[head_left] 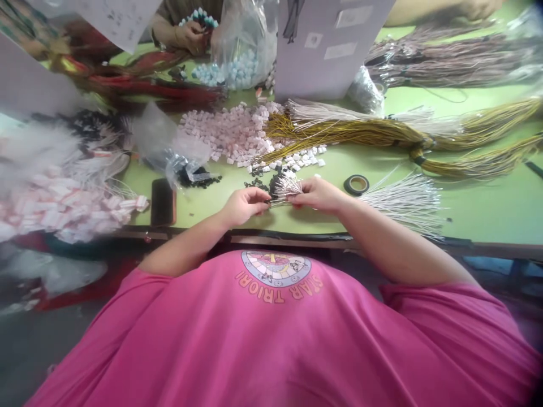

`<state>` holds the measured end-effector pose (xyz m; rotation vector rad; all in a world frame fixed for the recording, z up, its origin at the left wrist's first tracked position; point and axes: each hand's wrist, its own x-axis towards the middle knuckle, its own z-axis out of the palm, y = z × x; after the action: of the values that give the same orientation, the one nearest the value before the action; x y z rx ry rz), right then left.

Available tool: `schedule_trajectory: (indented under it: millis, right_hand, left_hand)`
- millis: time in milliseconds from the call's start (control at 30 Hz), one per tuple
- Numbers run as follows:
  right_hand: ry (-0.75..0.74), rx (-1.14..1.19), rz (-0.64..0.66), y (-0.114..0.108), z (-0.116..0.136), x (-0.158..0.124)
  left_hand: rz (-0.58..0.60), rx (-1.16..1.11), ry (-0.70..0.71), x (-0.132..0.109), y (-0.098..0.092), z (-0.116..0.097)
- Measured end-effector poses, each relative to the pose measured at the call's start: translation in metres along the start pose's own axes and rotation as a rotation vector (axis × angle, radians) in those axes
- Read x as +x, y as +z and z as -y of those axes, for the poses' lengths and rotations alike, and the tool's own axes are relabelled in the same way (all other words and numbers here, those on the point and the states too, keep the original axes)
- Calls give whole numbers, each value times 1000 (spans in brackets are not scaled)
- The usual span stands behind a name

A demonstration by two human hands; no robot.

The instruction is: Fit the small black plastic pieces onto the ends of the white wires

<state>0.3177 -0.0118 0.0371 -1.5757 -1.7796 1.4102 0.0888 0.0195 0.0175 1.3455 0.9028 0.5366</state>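
White, thin wires gathered in a bunch [287,185] sit between the two bare hands, over the near middle of the pale green worktop [487,217]. From my end, the work looks partway through: this bunch is in hand, while a loose fan of white wires [405,203] lies to the right as what seems left to handle. Farther off, long mustard-yellow wire bundles [377,133] stretch rightward, tied and apparently untouched, beside a broad heap of small white plastic pieces [229,130].

Among containers, I see a large clear plastic bag [259,25] on the far side, with pale blue pieces [244,66] in it. A smaller crumpled clear bag [155,133] stands nearer, left; small black parts [197,176] show at its near end, though I can't tell whether inside or underneath.

The right hand's [316,193] grip is closed around the bunch. The left hand's [246,206] grip is narrow, fingertips beside the wire ends; I cannot tell whether it pinches anything.
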Motion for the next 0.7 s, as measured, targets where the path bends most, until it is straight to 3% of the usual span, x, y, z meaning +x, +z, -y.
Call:
schedule_trajectory:
  millis: [167,400,700]
  right_hand:
    - [-52,16,71,-3,-8,-1]
    - [-167,257,-36,6,-21,1]
    - [-78,206,-109,13,-24,3]
  left_hand:
    - [-39,-88,16,16,23,8]
    - [-61,-37,-36,26,30,17]
    - [-59,-90,-52,28,35,20]
